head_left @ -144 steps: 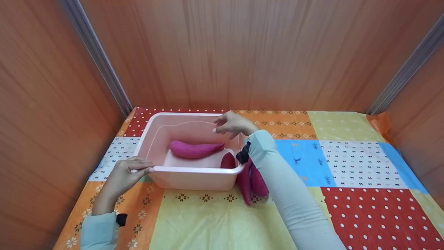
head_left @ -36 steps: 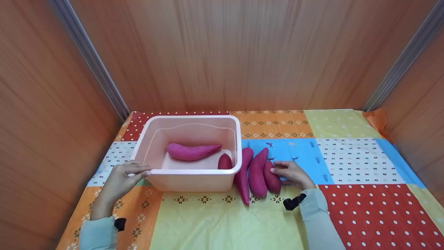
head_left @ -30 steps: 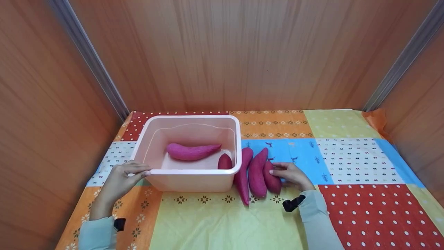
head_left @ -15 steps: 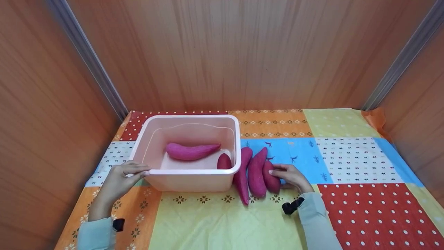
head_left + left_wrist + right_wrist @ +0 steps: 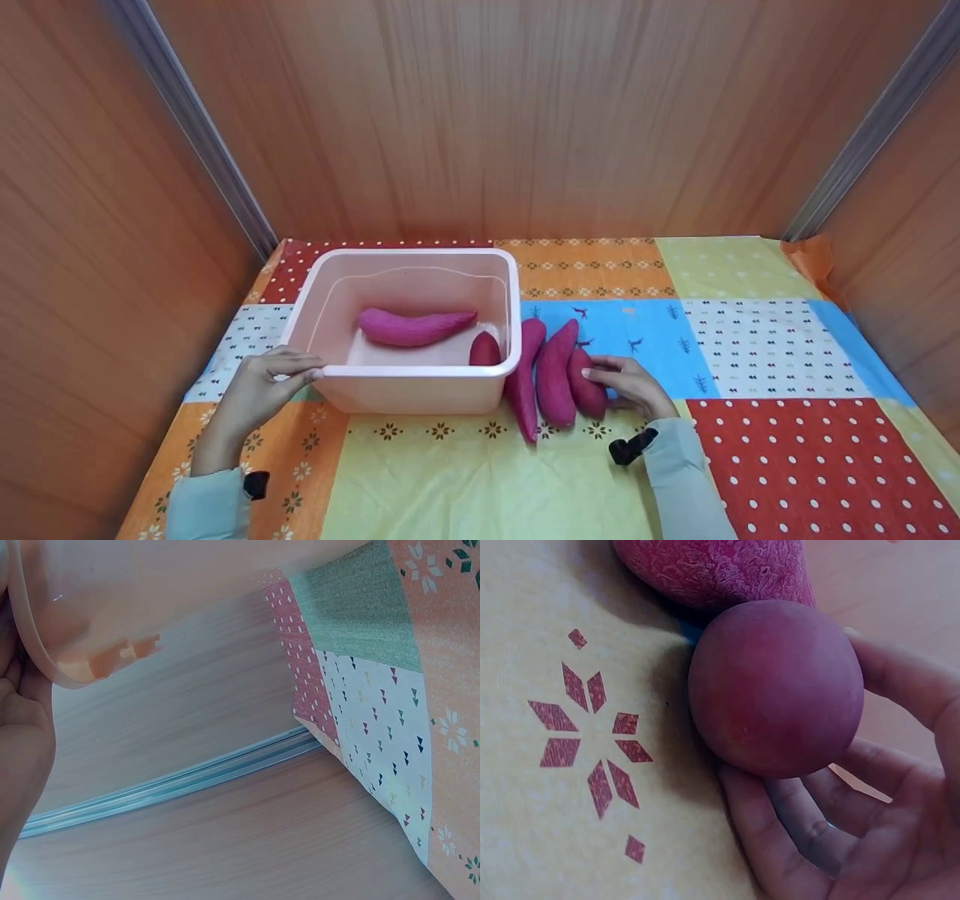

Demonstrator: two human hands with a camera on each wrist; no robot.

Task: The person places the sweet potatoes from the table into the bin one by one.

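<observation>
My left hand point(image 5: 259, 390) grips the front left corner of a pale pink plastic tub point(image 5: 420, 391), thumb against the rim; the left wrist view shows the hand point(image 5: 26, 727) at the tub's edge point(image 5: 34, 637). Inside the tub lie a long pink sweet potato point(image 5: 412, 328) and a darker red one point(image 5: 485, 351), partly hidden by the front wall. To its right, a slim sweet potato point(image 5: 525, 382) and a curved one point(image 5: 556, 379) lie side by side. My right hand point(image 5: 630, 382) holds the rightmost, shorter sweet potato point(image 5: 587, 382); thumb and fingers curl round it point(image 5: 776, 690).
A patchwork-patterned cloth point(image 5: 480, 480) covers the table. Wood-grain panels point(image 5: 480, 120) stand behind and on both sides, with metal corner strips point(image 5: 202, 127). An orange cloth flap point(image 5: 814, 266) sticks up at the back right corner.
My right hand has gone from above the tub, where it held nothing, to the rightmost sweet potato on the cloth. Over the last second both hands stay nearly still.
</observation>
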